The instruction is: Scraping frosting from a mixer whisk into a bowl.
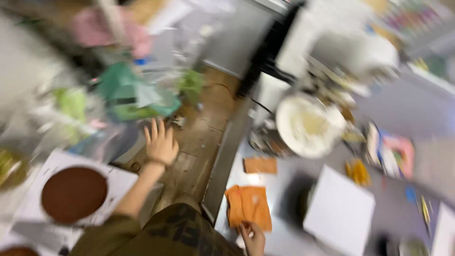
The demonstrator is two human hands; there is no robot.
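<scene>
Nearest the camera, the right hand (253, 237) pinches the near edge of an orange cloth (249, 206) lying on the grey surface (284, 237); the cloth runs from the hand toward twelve o'clock. A smaller orange piece (260, 165) lies beyond it, then a white bowl (308, 125) at one o'clock. At ten o'clock, well apart, the left hand (160, 142) is spread wide and empty over the wooden floor (204, 137), near green bags (137, 92). A brown round cake (73, 194) sits at nine o'clock.
</scene>
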